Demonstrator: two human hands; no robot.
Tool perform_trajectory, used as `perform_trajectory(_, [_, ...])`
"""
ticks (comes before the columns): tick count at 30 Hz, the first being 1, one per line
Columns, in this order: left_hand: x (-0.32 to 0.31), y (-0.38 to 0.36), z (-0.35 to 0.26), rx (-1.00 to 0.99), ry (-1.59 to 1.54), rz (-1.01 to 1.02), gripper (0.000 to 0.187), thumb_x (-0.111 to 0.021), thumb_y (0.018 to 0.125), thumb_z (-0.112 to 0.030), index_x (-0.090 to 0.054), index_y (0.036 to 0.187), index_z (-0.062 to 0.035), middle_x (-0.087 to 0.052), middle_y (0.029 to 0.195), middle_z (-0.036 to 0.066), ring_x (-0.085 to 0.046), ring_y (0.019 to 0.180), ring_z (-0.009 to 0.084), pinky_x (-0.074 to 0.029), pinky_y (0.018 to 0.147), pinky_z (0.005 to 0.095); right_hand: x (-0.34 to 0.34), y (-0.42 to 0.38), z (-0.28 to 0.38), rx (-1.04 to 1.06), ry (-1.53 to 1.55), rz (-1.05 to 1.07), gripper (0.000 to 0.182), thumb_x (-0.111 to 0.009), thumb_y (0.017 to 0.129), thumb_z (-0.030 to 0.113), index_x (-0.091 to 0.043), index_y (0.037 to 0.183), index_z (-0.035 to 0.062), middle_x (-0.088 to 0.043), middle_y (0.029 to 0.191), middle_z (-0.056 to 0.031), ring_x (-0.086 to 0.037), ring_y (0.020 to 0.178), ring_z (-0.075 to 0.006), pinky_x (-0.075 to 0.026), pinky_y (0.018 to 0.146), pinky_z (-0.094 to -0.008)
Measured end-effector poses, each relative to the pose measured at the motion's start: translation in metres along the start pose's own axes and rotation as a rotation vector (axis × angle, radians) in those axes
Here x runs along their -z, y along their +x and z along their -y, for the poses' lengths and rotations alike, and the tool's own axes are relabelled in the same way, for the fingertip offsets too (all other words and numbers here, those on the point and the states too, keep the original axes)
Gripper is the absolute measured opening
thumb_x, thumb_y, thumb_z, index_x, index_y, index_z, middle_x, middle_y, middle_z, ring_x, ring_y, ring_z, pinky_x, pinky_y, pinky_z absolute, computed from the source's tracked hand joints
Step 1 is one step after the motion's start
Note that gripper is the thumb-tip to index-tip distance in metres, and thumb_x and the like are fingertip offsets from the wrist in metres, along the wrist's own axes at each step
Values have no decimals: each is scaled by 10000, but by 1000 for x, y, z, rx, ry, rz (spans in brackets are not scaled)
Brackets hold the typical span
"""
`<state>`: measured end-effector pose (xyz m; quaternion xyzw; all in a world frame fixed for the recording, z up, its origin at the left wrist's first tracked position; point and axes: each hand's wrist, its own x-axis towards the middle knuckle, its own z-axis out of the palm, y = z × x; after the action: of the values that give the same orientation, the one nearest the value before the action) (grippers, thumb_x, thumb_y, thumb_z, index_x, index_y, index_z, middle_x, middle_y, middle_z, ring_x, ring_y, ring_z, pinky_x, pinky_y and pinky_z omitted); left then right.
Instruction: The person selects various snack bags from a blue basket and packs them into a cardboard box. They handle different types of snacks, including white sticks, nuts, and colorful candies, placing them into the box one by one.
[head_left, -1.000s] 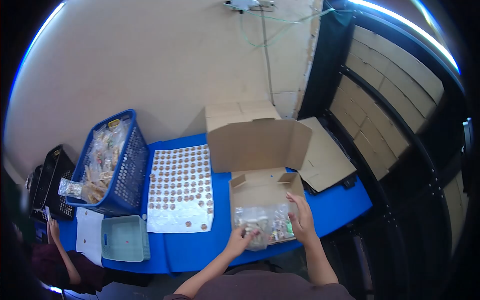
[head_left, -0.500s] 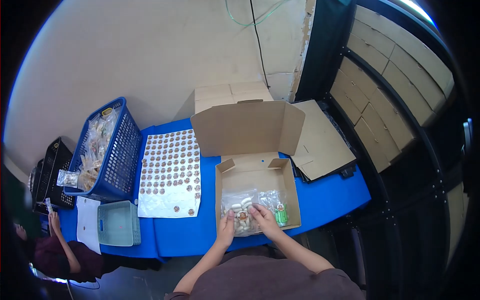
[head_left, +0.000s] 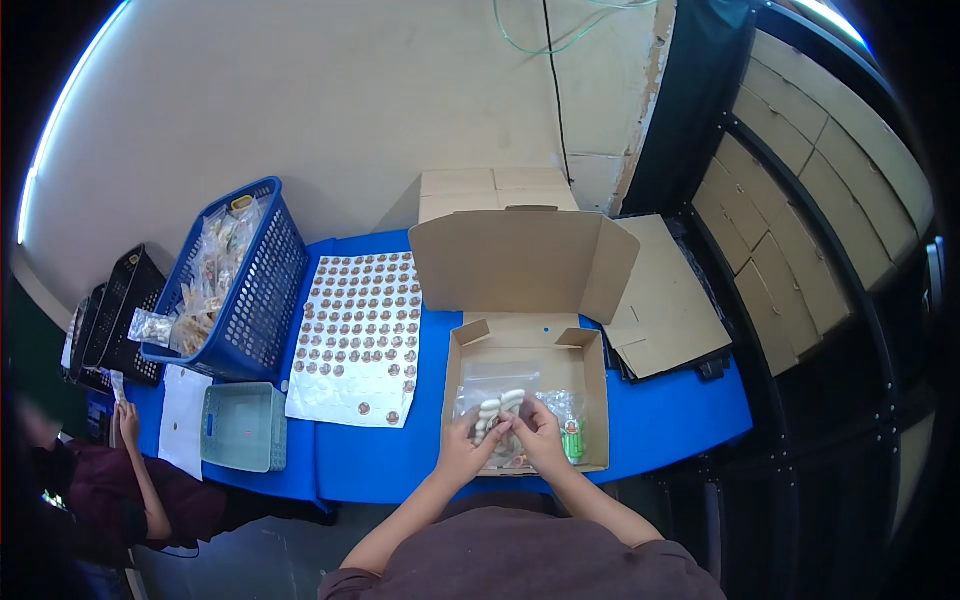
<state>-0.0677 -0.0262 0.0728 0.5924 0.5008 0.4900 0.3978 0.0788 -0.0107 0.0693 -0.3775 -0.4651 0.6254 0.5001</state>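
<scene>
A clear zip-top plastic bag [head_left: 500, 376] with several white, oblong pieces [head_left: 489, 408] in it is between my hands, above the front of an open cardboard box [head_left: 596, 380]. My left hand [head_left: 466, 448] grips the bag's left side and my right hand [head_left: 539, 438] its right side. Both hands are closed, with thumbs close together over the bag's middle. My fingers cover its lower part. Beside my right hand in the box lies another clear packet with a green item [head_left: 572, 442] in or by it.
Left of the box lies a sheet of round stickers [head_left: 350, 385]. Further left are a blue basket [head_left: 262, 295] of filled bags, a pale green tray [head_left: 245, 462] and black crates [head_left: 125, 315]. Flat cardboard [head_left: 660, 300] lies at right. A co-worker's hand [head_left: 128, 425] holds a small item.
My hands have drawn closer together on the bag, and the white pieces now bunch up between them. The round sticker on its front is no longer visible. The view has shifted slightly left.
</scene>
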Motion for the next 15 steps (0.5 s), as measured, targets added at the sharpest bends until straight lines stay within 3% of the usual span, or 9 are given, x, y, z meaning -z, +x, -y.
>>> perform_trajectory(2, [0, 1, -7, -54, 34, 7, 309, -608, 929, -242, -613, 1101, 15, -664, 819, 58, -576, 705, 63, -462, 628, 227, -4, 1, 2, 31, 26, -17, 319, -606, 929, 160, -527, 1178, -22, -618, 1034, -64, -571, 945, -112, -460, 820, -253])
perform_trajectory(4, [-1, -2, -17, 132, -162, 26, 301, -594, 937, -244, -615, 1102, 8, -662, 827, 49, -580, 718, 65, -466, 635, 230, -11, -3, 7, 93, 37, -96, 302, -595, 932, 144, -522, 1171, -25, -611, 1054, -75, -564, 974, -124, -452, 849, -270])
perform_trajectory(5, [-4, -2, -16, 130, -164, 18, 301, -594, 937, -244, -615, 1102, 8, -662, 827, 49, -580, 718, 65, -466, 635, 230, -12, -4, 11, 94, 33, -89, 302, -595, 932, 144, -522, 1171, -25, -611, 1054, -75, -564, 974, -124, -452, 849, -270])
perform_trajectory(7, [-10, -6, -13, 174, -245, -97, 313, -584, 946, -265, -619, 1080, 15, -657, 827, 37, -581, 717, 62, -460, 629, 222, -16, -9, 14, 164, -165, -50, 242, -534, 963, 128, -512, 1161, -9, -589, 1055, -58, -546, 985, -111, -432, 884, -266])
perform_trajectory(11, [-18, -11, -15, 145, -314, -177, 330, -558, 961, -283, -618, 1062, 25, -646, 787, 23, -566, 689, 47, -450, 600, 214, -12, -12, 16, 102, -56, -16, 232, -528, 970, 157, -522, 1132, -9, -586, 1021, -50, -539, 953, -101, -428, 859, -257])
perform_trajectory(13, [-9, -17, -10, 345, -533, -181, 340, -547, 967, -284, -619, 1048, 39, -643, 754, 23, -565, 684, 45, -455, 598, 213, -8, -12, 10, 61, -62, 21, 248, -549, 961, 178, -551, 1118, -14, -611, 1003, -44, -543, 919, -85, -448, 801, -250])
perform_trajectory(15, [0, -23, -11, 415, -527, -135, 329, -567, 953, -278, -624, 1049, 31, -653, 746, 44, -592, 679, 69, -477, 600, 236, -4, -14, 2, 47, -116, 31, 233, -549, 960, 169, -556, 1105, -13, -612, 985, -36, -541, 912, -77, -446, 792, -245])
